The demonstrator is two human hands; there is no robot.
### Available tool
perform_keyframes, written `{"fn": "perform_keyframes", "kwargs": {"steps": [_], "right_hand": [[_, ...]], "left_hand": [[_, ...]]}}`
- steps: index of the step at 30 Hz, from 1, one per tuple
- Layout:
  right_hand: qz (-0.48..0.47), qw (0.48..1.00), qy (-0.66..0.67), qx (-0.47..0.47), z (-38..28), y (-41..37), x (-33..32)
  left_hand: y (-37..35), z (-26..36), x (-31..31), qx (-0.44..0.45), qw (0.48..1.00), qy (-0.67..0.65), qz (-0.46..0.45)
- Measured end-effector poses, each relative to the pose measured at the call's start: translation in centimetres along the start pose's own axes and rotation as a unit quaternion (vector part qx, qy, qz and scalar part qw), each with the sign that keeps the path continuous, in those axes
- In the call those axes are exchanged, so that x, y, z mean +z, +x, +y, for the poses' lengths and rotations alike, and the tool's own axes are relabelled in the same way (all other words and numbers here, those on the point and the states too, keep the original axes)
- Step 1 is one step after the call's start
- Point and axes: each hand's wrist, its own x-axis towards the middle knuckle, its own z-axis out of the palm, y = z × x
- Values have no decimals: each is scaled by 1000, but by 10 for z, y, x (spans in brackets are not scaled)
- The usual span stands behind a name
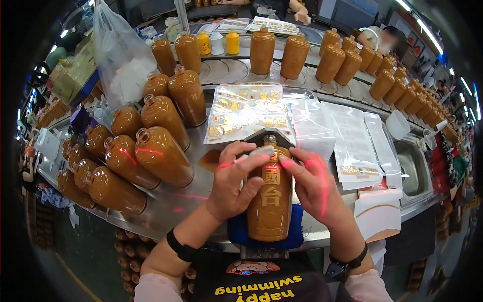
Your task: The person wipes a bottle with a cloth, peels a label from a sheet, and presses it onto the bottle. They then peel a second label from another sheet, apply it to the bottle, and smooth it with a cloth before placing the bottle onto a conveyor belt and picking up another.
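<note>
A glossy brown bottle (269,221) with gold characters and a small red mark lies in front of me, its neck pointing away against a dark angled rest (286,136). Beneath its base is a blue cloth (297,229). My left hand (234,176) is closed at the bottle's left shoulder, pinching a small whitish pad (261,151) against the upper label area. On the other side, my right hand (316,183) grips the bottle's right shoulder, thumb on the front near the red mark. Red laser lines cross the bottle and both hands.
Several brown bottles (163,156) crowd the left. Behind the work spot lies a sheet of gold labels (246,113). Backing sheets (352,143) and a metal sink (415,173) are to the right. A conveyor (226,70) carries more bottles; other people sit beyond.
</note>
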Motion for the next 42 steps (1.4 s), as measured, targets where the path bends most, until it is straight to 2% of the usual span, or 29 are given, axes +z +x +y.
{"fn": "perform_keyframes", "kwargs": {"steps": [1,3,5,8,11,13,16,17,20,21,25,28,30,31,32,33,36,38,40,41,42], "right_hand": [[7,1000,-1,0,2,0,-2],[35,999,18,21,5,2,-5],[76,993,56,65,4,4,-8],[85,969,150,175,-1,9,-17],[69,975,140,156,6,22,-24],[19,976,173,133,8,42,-29],[-54,980,147,124,24,74,-21],[-33,993,58,102,35,78,-17],[12,966,201,159,39,68,-17],[23,947,259,189,35,63,-16],[3,884,347,312,28,45,-28],[-75,886,359,283,26,39,-32],[-136,903,323,248,15,51,-29],[-100,928,264,244,17,55,-21],[-63,948,203,236,18,57,-13],[40,977,114,176,14,58,-6],[-68,994,22,-77,-17,54,-26],[-36,996,77,24,-8,51,-14],[5,984,128,124,4,44,-1],[73,976,107,176,7,42,-3],[40,937,238,252,0,37,-10]], "left_hand": [[-1,0,1,-6,1000,11,3],[5,2,-8,36,996,77,-39],[10,3,-12,74,986,126,-75],[14,5,-14,112,974,163,-114],[12,9,-16,116,971,166,-130],[11,8,-15,110,973,154,-128],[8,6,-15,89,982,118,-121],[8,4,-15,80,984,104,-117],[10,1,-9,-28,996,-27,-76],[10,-1,-7,-37,995,-41,-78],[20,-14,2,-63,992,-92,-60],[24,-13,9,-86,989,-119,-19],[22,-11,11,-115,985,-132,6],[19,-17,6,-119,985,-119,-43],[17,-16,8,-137,983,-122,-32],[14,-16,8,-156,980,-124,-19],[3,-18,5,-202,968,-145,-16],[-2,-15,4,-216,964,-157,-12],[-1,-4,1,-190,975,-112,-13],[0,-1,-1,-175,981,-88,-12],[-4,-1,-2,-131,990,-57,3]]}}
